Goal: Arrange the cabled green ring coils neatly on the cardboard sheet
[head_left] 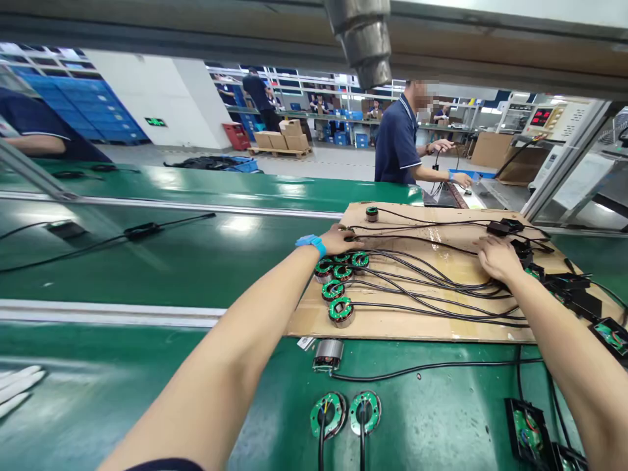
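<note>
On the cardboard sheet (304,320) several round motor parts with green boards (341,311) stand grouped at the left, their black cables (422,311) running right to black boxes (579,301). My left hand (341,241), with a blue wristband, is over the part at the back of the group; its fingers curl round something mostly hidden. My right hand (498,258) lies beside the black boxes at the right, fingers bent over a cable, its grip unclear. One more part (371,214) sits alone at the sheet's back edge.
In front of the sheet lie a metal motor part (328,354), two green rings (365,412) and an open black box (530,432). White gloves (19,389) lie far left. A metal frame bar (196,33) crosses overhead. A person (397,140) works across the green belt.
</note>
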The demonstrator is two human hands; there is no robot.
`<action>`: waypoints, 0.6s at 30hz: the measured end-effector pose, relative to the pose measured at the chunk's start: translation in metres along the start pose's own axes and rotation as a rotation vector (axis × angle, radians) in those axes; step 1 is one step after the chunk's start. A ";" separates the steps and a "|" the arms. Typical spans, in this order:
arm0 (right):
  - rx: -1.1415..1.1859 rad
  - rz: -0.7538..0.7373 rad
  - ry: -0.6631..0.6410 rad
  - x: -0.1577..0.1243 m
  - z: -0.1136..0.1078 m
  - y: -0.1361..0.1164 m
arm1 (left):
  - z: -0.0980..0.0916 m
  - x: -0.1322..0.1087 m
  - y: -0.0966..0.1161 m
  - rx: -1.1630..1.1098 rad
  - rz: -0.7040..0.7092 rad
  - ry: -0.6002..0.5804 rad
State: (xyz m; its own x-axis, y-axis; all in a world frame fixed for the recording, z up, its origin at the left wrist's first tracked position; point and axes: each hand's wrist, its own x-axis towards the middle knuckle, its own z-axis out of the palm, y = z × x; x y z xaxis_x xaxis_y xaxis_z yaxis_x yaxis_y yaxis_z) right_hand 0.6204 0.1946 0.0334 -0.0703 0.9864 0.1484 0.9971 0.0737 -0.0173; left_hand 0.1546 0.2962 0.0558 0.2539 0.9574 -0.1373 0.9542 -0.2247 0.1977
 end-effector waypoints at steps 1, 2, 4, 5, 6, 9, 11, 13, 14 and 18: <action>-0.018 0.035 -0.026 0.010 0.000 0.008 | 0.003 -0.002 -0.001 -0.016 -0.006 0.018; -0.035 0.074 -0.062 0.018 0.001 0.016 | 0.005 -0.003 -0.003 -0.032 -0.013 0.033; -0.073 0.171 -0.143 0.030 0.002 0.029 | 0.009 -0.003 -0.005 -0.062 -0.024 0.058; -0.096 0.227 -0.175 0.033 0.003 0.034 | 0.011 -0.002 -0.006 -0.076 -0.028 0.070; -0.120 0.281 -0.198 0.035 0.003 0.038 | 0.012 0.000 -0.006 -0.090 -0.031 0.079; -0.179 0.390 -0.205 0.037 0.007 0.046 | 0.016 0.002 -0.007 -0.126 -0.046 0.100; -0.198 0.421 -0.185 0.036 0.008 0.048 | 0.017 0.002 -0.007 -0.142 -0.064 0.104; -0.214 0.447 -0.156 0.035 0.009 0.052 | 0.017 0.001 -0.006 -0.153 -0.082 0.104; -0.226 0.458 -0.136 0.035 0.008 0.055 | 0.016 0.000 -0.005 -0.158 -0.089 0.104; -0.292 0.450 -0.022 0.032 0.000 0.077 | 0.015 -0.002 -0.003 -0.166 -0.118 0.107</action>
State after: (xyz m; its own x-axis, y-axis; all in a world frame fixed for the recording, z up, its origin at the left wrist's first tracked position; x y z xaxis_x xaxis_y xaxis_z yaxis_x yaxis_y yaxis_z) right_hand 0.6948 0.2315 0.0370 0.3683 0.9142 0.1692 0.8949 -0.3979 0.2021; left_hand 0.1534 0.2921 0.0411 0.1154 0.9911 -0.0668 0.9348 -0.0856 0.3448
